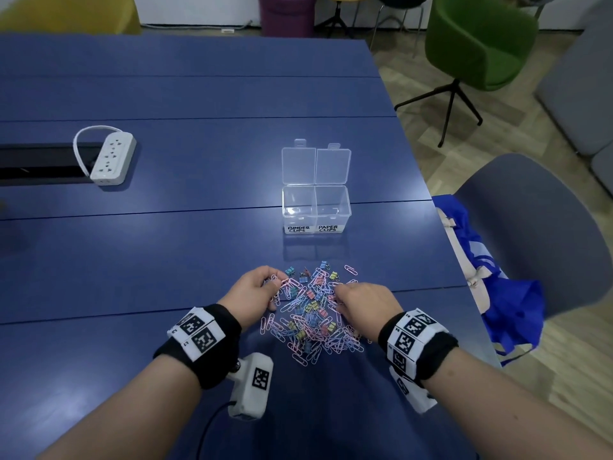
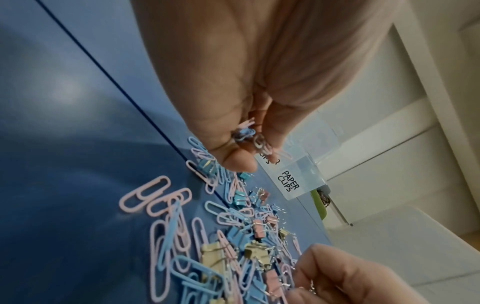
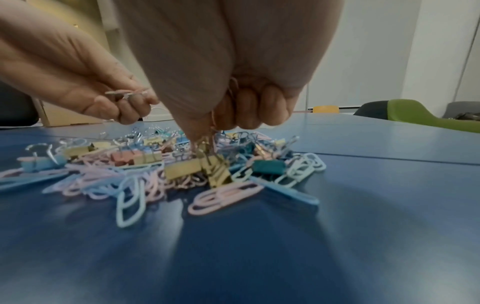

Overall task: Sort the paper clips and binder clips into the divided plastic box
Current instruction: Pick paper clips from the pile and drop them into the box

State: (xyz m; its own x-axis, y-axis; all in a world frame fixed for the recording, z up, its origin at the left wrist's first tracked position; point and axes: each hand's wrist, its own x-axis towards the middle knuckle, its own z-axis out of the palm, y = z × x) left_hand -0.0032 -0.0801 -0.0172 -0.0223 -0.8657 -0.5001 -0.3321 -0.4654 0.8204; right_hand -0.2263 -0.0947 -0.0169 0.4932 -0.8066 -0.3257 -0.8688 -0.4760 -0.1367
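Observation:
A mixed pile of pastel paper clips and small binder clips [image 1: 311, 313] lies on the blue table [image 1: 166, 254] in front of me. Behind it stands the clear divided box [image 1: 315, 207] with both lids open; its left half is labelled BINDER CLIPS, its right half PAPER CLIPS [image 2: 288, 181]. I see nothing inside either half. My left hand [image 1: 275, 287] hovers at the pile's left edge, fingers curled round several pink and blue paper clips [image 2: 246, 133]. My right hand [image 1: 341, 293] is at the pile's right side, fingers curled with pink paper clips [image 3: 232, 86] against the palm, its fingertips dipping into the pile above a yellow binder clip [image 3: 218, 170].
A white power strip [image 1: 111, 159] lies by a black cable slot [image 1: 39, 164] at the far left. The table's right edge runs close to the box. Beyond it are a grey chair [image 1: 537, 234] with a blue bag [image 1: 507, 303] and a green chair [image 1: 481, 38].

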